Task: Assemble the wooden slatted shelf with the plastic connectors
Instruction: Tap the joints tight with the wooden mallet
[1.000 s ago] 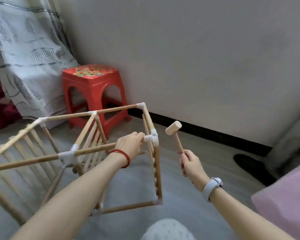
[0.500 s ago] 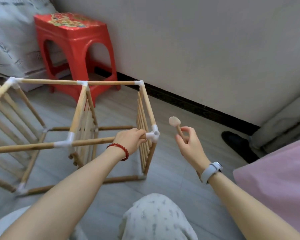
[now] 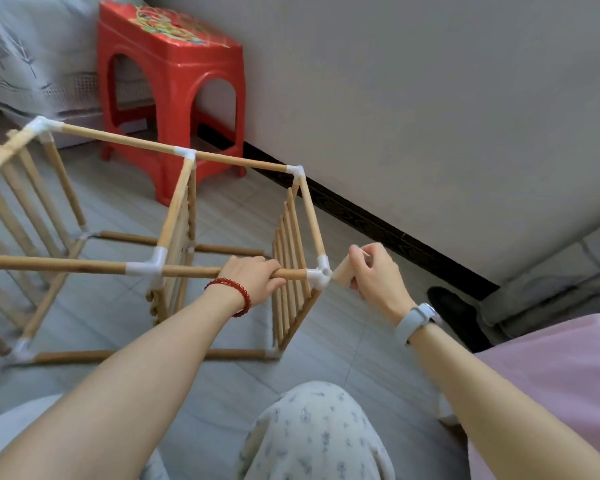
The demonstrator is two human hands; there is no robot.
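Shelf frame of pale wooden rods and slatted panels (image 3: 174, 233) lying on its side on the grey tiled floor (image 3: 222, 209), near the wall and just beside a red plastic stool (image 3: 174, 74). White plastic connectors join the rods at each corner.

Left hand (image 3: 250, 277), red bead bracelet at the wrist, wraps its fingers round the near top rod (image 3: 84, 266), just short of the end corner, bracing the frame.

Right hand (image 3: 374, 275), pale watch on the wrist, has its fingers curled round a small wooden mallet (image 3: 342, 275). Handle mostly hidden in the fist. Mallet head meets, or very nearly meets, the white three-way corner connector (image 3: 317, 277) at the near top corner of the end panel.

Step in hand, as judged: tapping this connector home onto the rod end. Frame looks largely built; all visible joints carry connectors.

Next move calls for short, square taps along the rod's axis, left grip kept firm so the frame does not skate on the floor. A skewed blow could crack the plastic or spring a neighbouring joint.
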